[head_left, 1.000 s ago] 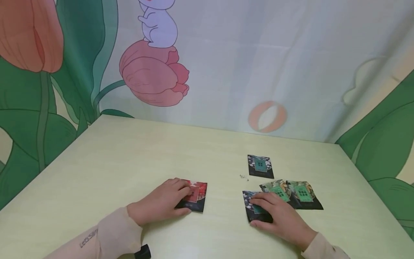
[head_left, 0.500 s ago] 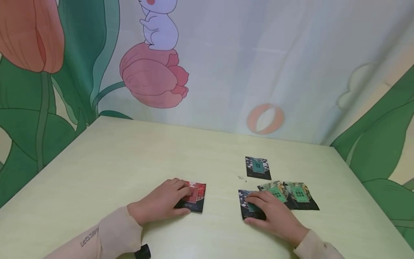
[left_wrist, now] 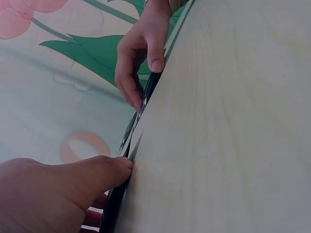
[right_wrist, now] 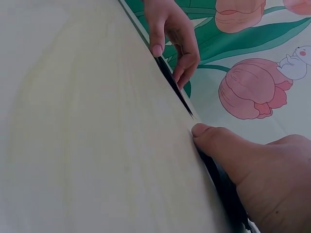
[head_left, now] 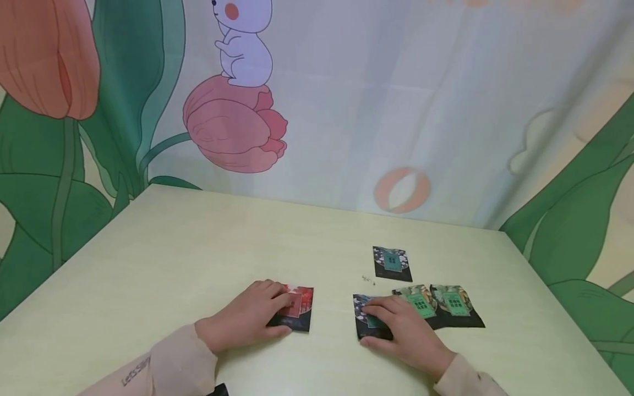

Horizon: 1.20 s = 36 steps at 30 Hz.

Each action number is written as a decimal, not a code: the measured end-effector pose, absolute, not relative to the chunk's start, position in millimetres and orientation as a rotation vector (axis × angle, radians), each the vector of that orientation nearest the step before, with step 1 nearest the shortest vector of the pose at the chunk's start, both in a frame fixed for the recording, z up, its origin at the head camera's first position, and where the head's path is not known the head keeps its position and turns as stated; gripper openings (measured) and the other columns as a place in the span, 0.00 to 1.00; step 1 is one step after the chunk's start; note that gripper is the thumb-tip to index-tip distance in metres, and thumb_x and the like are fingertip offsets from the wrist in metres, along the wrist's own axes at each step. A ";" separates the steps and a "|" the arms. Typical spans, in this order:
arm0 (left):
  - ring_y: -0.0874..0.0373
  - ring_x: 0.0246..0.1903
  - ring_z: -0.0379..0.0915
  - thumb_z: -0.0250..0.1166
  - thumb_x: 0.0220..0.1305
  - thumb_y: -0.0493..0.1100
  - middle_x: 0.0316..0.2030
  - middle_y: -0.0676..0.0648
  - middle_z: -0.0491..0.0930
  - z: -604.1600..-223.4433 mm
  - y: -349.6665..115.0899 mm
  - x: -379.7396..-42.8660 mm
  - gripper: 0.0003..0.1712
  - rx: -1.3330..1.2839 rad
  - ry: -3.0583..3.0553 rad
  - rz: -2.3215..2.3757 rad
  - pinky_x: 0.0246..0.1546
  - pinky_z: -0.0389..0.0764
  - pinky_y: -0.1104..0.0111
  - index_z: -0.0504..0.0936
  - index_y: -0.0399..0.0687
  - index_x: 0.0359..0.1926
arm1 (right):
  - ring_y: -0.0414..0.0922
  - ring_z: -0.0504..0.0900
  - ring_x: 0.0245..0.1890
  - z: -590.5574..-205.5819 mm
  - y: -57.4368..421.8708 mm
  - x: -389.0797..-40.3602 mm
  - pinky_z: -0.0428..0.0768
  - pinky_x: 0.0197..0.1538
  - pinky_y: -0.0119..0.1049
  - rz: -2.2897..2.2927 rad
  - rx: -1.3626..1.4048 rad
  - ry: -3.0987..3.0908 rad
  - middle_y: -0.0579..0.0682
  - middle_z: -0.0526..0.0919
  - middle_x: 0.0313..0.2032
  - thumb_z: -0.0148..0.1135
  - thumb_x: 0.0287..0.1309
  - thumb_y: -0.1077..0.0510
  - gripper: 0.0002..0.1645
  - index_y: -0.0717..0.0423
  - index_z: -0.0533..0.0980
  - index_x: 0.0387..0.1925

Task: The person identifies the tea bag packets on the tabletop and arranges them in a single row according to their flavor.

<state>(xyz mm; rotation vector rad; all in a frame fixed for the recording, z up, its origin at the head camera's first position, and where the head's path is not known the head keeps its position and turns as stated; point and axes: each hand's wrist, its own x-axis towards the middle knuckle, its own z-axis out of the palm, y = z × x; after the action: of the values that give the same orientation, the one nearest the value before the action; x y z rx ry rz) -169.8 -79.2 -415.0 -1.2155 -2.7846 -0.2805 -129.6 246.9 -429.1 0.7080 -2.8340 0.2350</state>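
My left hand (head_left: 250, 316) rests on a flat red-and-black packet (head_left: 305, 308), its bent fingers over the top and the thumb at the near edge. To the right, my right hand (head_left: 408, 333) holds a blue-and-black packet (head_left: 364, 327) flat on the table the same way, covering its right part. A gap of bare tabletop parts the two packets. In the left wrist view the left thumb (left_wrist: 109, 170) touches a dark packet edge. In the right wrist view the right thumb (right_wrist: 214, 138) lies at the edge of its packet.
Behind the right hand lie two green-labelled packets (head_left: 457, 305) (head_left: 421, 302), side by side. Farther back is another blue-labelled packet (head_left: 392, 263), beside a small mark (head_left: 369, 280) on the table (head_left: 213, 242). A printed curtain (head_left: 337, 110) hangs behind. A black object (head_left: 220, 390) shows near the left sleeve.
My right hand has slid the blue packet left, toward the red one and away from the green-labelled packets. The left hand stays on the red packet. The head view has tilted slightly up.
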 end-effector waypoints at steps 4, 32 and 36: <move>0.52 0.54 0.70 0.65 0.59 0.60 0.52 0.48 0.76 -415.9 -79.9 -170.4 0.28 -1.218 -2.772 -0.265 0.61 0.69 0.57 0.76 0.49 0.54 | 0.45 0.76 0.55 -429.9 239.3 -131.4 0.75 0.59 0.48 0.231 0.719 -2.816 0.43 0.79 0.54 0.56 0.53 0.26 0.35 0.44 0.78 0.53; 0.53 0.55 0.69 0.65 0.59 0.61 0.52 0.49 0.76 -416.3 -79.9 -169.8 0.29 -1.201 -2.779 -0.262 0.63 0.68 0.57 0.76 0.50 0.55 | 0.44 0.75 0.56 -425.3 211.5 -138.9 0.75 0.60 0.45 0.257 0.719 -2.863 0.43 0.79 0.53 0.55 0.52 0.24 0.37 0.44 0.78 0.53; 0.53 0.54 0.70 0.65 0.59 0.61 0.52 0.49 0.76 -416.2 -79.5 -169.3 0.28 -1.204 -2.770 -0.257 0.62 0.68 0.58 0.77 0.50 0.54 | 0.44 0.76 0.55 -425.2 207.8 -139.8 0.75 0.60 0.44 0.249 0.721 -2.864 0.43 0.79 0.53 0.56 0.52 0.25 0.37 0.44 0.79 0.52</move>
<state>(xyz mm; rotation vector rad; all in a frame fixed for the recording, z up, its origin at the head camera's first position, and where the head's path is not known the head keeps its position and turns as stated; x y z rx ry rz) -169.3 -79.5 -416.2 -1.2038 -2.7700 -0.2572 -139.8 207.8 -425.2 0.7210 -2.8640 0.2488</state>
